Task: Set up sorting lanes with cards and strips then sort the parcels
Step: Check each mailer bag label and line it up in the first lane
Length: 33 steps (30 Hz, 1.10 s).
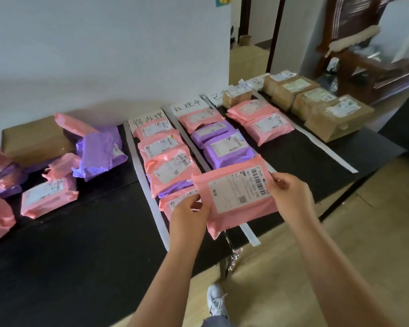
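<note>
With strip-edged lanes (300, 159) laid and part-filled, the left grip (189, 208) and right grip (289, 192) pinched a pink plastic mailer parcel (234, 199), while an unsorted pink-and-purple heap (99, 154) lay at left.

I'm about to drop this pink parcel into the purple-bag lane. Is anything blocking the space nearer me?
Nothing visible does. The pink parcel, held by left hand and right hand, hides the table nearer than the front purple parcel.
</note>
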Available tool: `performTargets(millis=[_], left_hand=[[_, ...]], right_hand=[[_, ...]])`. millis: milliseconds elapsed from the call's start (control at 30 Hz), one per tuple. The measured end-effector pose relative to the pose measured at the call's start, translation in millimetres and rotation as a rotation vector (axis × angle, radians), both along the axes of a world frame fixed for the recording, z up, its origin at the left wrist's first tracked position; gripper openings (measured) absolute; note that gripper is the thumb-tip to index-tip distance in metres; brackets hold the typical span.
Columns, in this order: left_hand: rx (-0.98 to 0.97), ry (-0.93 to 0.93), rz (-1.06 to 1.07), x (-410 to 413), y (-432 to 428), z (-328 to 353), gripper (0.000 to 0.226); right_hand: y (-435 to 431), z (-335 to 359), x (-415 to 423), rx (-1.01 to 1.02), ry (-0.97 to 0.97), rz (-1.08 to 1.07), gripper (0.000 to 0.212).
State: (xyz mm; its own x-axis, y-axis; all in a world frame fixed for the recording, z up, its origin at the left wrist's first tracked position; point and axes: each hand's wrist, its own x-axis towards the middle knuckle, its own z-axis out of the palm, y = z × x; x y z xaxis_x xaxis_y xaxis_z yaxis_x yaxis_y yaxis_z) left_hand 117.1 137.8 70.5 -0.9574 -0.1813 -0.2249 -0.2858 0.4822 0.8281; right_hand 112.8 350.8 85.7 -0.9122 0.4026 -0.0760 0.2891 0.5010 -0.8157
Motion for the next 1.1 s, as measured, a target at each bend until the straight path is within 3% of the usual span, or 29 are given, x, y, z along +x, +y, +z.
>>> performTargets(millis=[233,433,533,633,833,1100], left_hand=[[-0.022,-0.142,-0.025,-72.1,37.3,-36.0,0.021],[0.005,-0.232,-0.059,-112.0,59.4,-66.6,0.012],[0.068,-0.314,-0.051,-123.3,70.6,-78.8,0.02],[0.014,-0.345,-0.049,-133.8,83.6,-88.7,0.027],[0.001,-0.382,0.012,-143.1,106.7,-99.0,0.035],[0.08,-0.393,0.032,-129.8,121.0,-89.0,0.038]], right_hand=[[24.7,-40.4,-67.6,0.085,-0.146,-0.074,0.002],[42.0,-73.6,-106.7,0.077,-0.285,-0.09,0.017],[51.8,-85.0,-126.0,0.044,-0.345,-0.082,0.043],[61.6,-93.0,-146.3,0.029,-0.4,-0.004,0.055],[75.1,-104.3,-172.2,0.082,-0.499,0.199,0.034],[86.5,-113.3,-183.6,0.212,-0.561,0.409,0.031]])
